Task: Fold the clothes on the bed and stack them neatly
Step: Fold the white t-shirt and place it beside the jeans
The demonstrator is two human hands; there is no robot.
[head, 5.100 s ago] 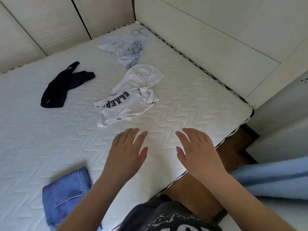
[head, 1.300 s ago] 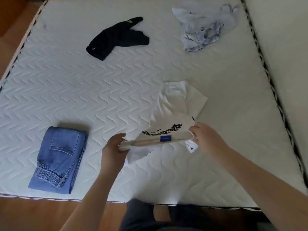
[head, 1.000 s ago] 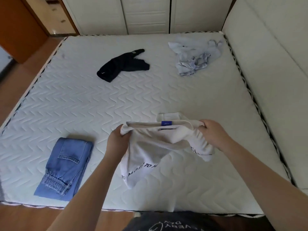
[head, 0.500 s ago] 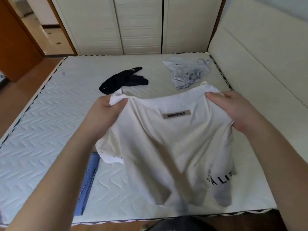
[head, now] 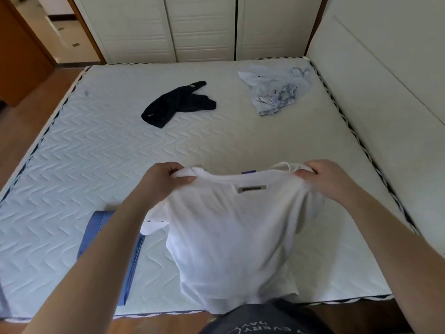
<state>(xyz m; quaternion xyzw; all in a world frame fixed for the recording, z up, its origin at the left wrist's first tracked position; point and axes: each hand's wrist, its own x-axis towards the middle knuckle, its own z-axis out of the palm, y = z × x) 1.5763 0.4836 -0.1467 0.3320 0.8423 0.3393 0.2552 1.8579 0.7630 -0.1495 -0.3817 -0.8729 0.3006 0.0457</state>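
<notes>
The white T-shirt (head: 231, 237) hangs in the air over the near edge of the mattress (head: 96, 153), its grey neck label facing the camera and its hem dropping toward the person's waist. The left hand (head: 166, 182) pinches one shoulder seam and the right hand (head: 325, 179) pinches the other, fingers curled round the cloth, with the collar pulled taut between them. Held this way the shirt likely falls straight under its own weight, so creases drop out and it can be laid flat for folding.

Four garments are in view. One is this shirt. One is the folded blue jeans (head: 106, 239), lying on the mattress just left of the shirt and partly hidden under the left forearm; they look like the start of the stack. One dark garment (head: 178, 104) lies crumpled on the mattress well beyond the shirt, toward the far left. One pale blue garment (head: 274, 90) lies bunched near the far right corner of the mattress. Those two seem not yet folded.

Beyond the mattress stand white wardrobe doors (head: 202, 27).
</notes>
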